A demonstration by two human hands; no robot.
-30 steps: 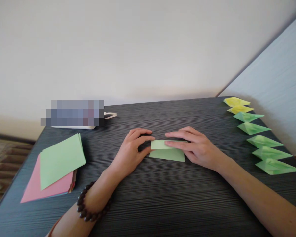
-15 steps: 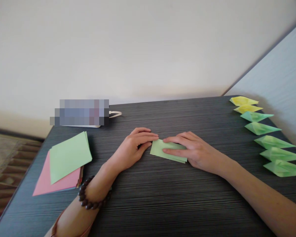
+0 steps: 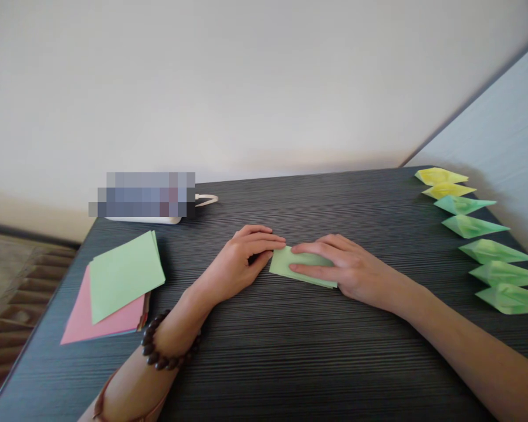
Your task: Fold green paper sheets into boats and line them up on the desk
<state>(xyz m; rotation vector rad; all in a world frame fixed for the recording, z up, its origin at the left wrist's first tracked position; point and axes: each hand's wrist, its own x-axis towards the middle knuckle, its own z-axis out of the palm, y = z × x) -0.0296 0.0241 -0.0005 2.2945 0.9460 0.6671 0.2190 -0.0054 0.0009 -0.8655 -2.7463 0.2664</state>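
Note:
A piece of light green paper (image 3: 305, 273), folded into a narrow rectangle, lies on the dark table. My right hand (image 3: 349, 266) rests on it from the right, its index and middle fingers spread flat across the top layer. At the paper's upper left corner are the fingertips of my left hand (image 3: 235, 264), stretched out, with the thumb lower down beside the left edge. A gap shows between that thumb and the fingers. Layered edges are visible along the paper's lower side. Part of the paper is hidden under my right hand.
Left on the table (image 3: 264, 357) are green sheets (image 3: 125, 275) over a pink sheet (image 3: 77, 322) and other papers. A blurred-out object (image 3: 145, 196) with a white cable (image 3: 209, 199) stands behind. Several yellow and green folded paper shapes (image 3: 475, 227) line the right edge.
The view has shifted slightly. Both hands keep nearly the same pose at the folded green paper, and its lower layers look more closely lined up.

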